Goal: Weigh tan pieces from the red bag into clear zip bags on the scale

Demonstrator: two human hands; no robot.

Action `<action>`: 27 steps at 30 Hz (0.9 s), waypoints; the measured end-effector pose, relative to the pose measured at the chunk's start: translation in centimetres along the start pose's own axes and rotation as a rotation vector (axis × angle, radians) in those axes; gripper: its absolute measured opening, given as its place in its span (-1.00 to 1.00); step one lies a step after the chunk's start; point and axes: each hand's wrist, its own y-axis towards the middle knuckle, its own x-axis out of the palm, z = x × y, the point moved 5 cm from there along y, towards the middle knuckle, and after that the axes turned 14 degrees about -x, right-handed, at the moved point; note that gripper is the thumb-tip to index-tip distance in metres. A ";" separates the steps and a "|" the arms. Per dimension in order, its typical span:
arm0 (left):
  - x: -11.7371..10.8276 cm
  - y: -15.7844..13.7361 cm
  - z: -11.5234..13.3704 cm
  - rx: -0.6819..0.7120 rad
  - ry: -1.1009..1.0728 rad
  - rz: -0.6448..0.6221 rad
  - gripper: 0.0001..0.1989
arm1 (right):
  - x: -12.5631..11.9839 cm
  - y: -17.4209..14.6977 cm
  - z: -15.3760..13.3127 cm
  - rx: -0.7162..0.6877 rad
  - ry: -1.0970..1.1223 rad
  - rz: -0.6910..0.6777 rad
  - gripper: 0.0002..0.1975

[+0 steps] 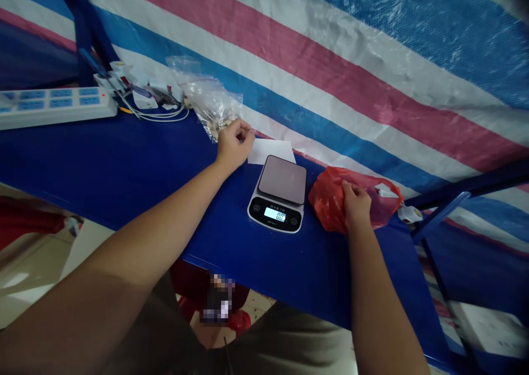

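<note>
Red bag point(326, 199): thin, crinkled, glossy plastic
Clear bags point(219, 102): shiny plastic film
Scale platform point(283, 179): smooth, matt
Desk point(136, 157): smooth, low sheen
Striped sheet point(314, 61): woven, creased plastic

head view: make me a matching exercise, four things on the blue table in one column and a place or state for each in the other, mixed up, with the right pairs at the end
Things
1. scale
2. red bag
3. power strip
4. paper

Places and states
A. at the left end of the table
B. lying flat, just behind the scale
C. lit up, with a zero reading
D. touched by the right hand

Right pairs
1-C, 2-D, 3-A, 4-B
</note>
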 end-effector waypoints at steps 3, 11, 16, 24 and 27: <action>0.2 0.1 -0.5 -0.034 -0.037 -0.006 -0.91 | 0.2 0.4 1.0 0.125 0.218 -0.023 -0.81; 0.6 0.4 -1.6 -0.066 -0.041 -0.013 -0.93 | -0.2 1.0 1.5 0.326 0.585 -0.059 -0.79; 0.8 0.2 -1.4 -0.078 -0.031 -0.048 -0.95 | 0.8 0.2 0.7 0.304 0.642 -0.142 -0.77; 0.8 0.2 -1.5 -0.110 -0.034 -0.060 -0.96 | 0.8 0.1 0.2 0.234 0.593 -0.142 -0.75; 0.9 0.2 -1.5 -0.101 -0.019 -0.063 -0.94 | 0.5 0.1 0.4 0.208 0.560 -0.046 -0.71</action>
